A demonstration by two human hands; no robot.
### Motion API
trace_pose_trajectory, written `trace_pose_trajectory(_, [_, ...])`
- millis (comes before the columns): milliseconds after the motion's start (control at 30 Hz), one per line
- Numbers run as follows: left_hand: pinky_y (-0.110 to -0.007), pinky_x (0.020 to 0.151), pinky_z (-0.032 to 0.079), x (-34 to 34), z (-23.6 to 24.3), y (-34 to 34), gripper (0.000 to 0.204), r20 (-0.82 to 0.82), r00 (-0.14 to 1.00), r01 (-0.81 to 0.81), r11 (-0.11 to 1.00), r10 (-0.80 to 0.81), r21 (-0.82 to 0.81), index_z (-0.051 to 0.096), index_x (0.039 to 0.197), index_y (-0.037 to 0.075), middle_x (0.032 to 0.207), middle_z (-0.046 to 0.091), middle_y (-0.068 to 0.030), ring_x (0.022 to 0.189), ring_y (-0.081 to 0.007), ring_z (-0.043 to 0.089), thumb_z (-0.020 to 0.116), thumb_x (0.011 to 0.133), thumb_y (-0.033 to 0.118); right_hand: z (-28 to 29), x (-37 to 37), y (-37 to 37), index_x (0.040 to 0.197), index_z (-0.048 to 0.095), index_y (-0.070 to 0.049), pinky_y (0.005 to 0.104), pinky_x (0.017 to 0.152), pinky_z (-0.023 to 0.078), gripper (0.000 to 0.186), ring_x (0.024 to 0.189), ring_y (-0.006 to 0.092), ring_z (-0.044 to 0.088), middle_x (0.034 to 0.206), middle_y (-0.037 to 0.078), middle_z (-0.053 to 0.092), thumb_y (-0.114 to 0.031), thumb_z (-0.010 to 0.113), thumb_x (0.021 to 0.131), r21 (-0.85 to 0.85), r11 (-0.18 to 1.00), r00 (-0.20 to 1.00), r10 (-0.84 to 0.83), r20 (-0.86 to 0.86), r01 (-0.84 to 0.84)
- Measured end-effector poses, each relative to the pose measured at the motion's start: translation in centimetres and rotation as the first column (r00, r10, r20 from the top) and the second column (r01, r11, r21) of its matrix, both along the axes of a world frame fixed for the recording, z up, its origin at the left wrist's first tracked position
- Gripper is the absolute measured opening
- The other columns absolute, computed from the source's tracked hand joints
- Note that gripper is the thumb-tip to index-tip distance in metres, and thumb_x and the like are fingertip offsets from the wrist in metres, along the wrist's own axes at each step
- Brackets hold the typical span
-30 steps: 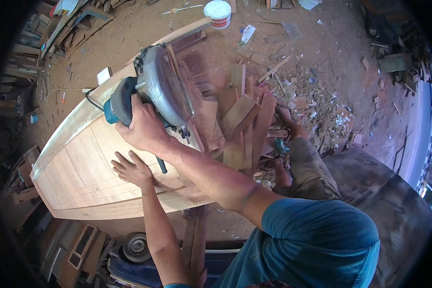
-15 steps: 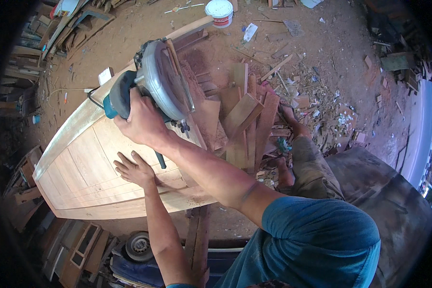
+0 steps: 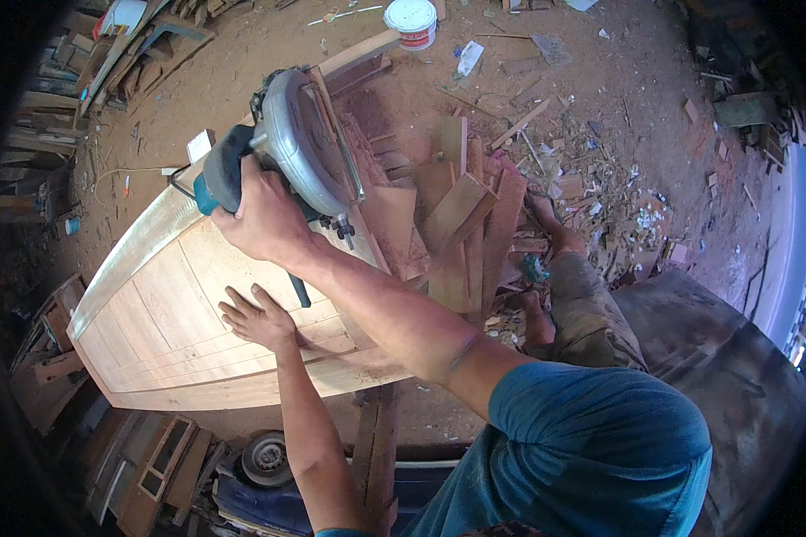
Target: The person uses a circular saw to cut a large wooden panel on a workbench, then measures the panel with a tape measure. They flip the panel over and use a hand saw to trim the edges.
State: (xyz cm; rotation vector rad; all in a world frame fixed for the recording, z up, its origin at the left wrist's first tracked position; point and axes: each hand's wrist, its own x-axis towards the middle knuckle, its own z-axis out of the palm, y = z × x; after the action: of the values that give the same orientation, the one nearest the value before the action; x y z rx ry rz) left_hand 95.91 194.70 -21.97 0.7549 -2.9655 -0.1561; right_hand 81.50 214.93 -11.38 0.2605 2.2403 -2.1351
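My right hand (image 3: pixel 261 215) is closed around the rear handle of a circular saw (image 3: pixel 295 134), teal and black with a silver guard. The saw rests on a large pale wooden panel (image 3: pixel 157 313) with a curved outer edge and planked surface, near its far right side, where sawdust and cut boards (image 3: pixel 457 219) lie. My left hand (image 3: pixel 258 319) lies on the panel below the saw, fingers spread and holding nothing. The blade is mostly hidden by the guard, and a black cord runs from the back of the saw.
Timber offcuts (image 3: pixel 107 72) are piled at left. A white bucket (image 3: pixel 410 27) stands beyond the panel. My bare feet (image 3: pixel 535 318) are among scraps at right, beside a dark sheet (image 3: pixel 690 349). Below the panel are a wooden beam (image 3: pixel 372 438) and a wheel (image 3: pixel 267 458).
The saw and my right hand have edged slightly away from me along the panel. My left hand stays spread on the wood. The whole view has shifted a little.
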Motion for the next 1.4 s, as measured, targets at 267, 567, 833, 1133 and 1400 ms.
trace_pose_trajectory(267, [-0.059,0.120,0.011,0.1,0.0,0.2,0.075,-0.006,1.000,0.001,1.000,-0.001,0.010,0.031,0.158,0.012,0.162,0.018,-0.0294,0.150,-0.0473,0.015,0.036,0.101,0.061,-0.7,-0.3,-0.6,0.130,0.040,0.014,0.0540,0.091,0.050,0.068,0.105,0.0526,0.061,0.108,0.041,0.059,-0.021,0.072,0.081,0.068,0.995,0.995,-0.074,-0.074,0.079])
trace_pose_trajectory(567, [-0.059,0.120,0.011,0.3,0.1,0.2,0.075,0.002,1.000,-0.011,1.000,0.011,0.022,0.031,0.158,0.012,0.163,0.017,-0.0288,0.151,-0.0468,0.013,0.035,0.101,0.061,-0.1,-0.8,-0.2,0.133,0.038,0.015,0.0529,0.095,0.049,0.071,0.108,0.0531,0.060,0.114,0.043,0.056,-0.022,0.070,0.082,0.071,0.997,1.000,-0.010,-0.029,0.012])
trace_pose_trajectory(833, [-0.059,0.121,0.010,0.3,0.1,0.2,0.076,0.007,1.000,-0.018,0.999,0.018,0.027,0.030,0.158,0.012,0.163,0.015,-0.0283,0.151,-0.0467,0.012,0.035,0.101,0.063,-0.4,-1.8,-0.3,0.128,0.041,0.016,0.0522,0.098,0.048,0.066,0.108,0.0526,0.059,0.110,0.042,0.057,-0.022,0.069,0.081,0.058,0.998,1.000,-0.008,-0.028,0.010])
trace_pose_trajectory(1133, [-0.059,0.121,0.010,0.6,-0.3,-0.3,0.076,0.001,1.000,-0.006,1.000,0.006,0.012,0.029,0.159,0.013,0.164,0.015,-0.0272,0.151,-0.0462,0.012,0.035,0.101,0.062,-1.3,-2.6,-1.1,0.116,0.049,0.012,0.0520,0.094,0.048,0.054,0.105,0.0511,0.059,0.106,0.036,0.060,-0.022,0.069,0.079,0.079,0.988,0.983,-0.124,-0.132,0.135])
trace_pose_trajectory(1400, [-0.059,0.120,0.012,0.3,0.4,0.4,0.072,-0.026,1.000,-0.004,1.000,0.005,0.026,0.033,0.157,0.012,0.163,0.018,-0.0287,0.150,-0.0466,0.015,0.039,0.101,0.058,-0.8,-3.8,-0.6,0.115,0.050,0.011,0.0512,0.095,0.048,0.054,0.105,0.0506,0.059,0.105,0.036,0.060,-0.025,0.070,0.080,0.052,0.993,0.988,-0.101,-0.113,0.108])
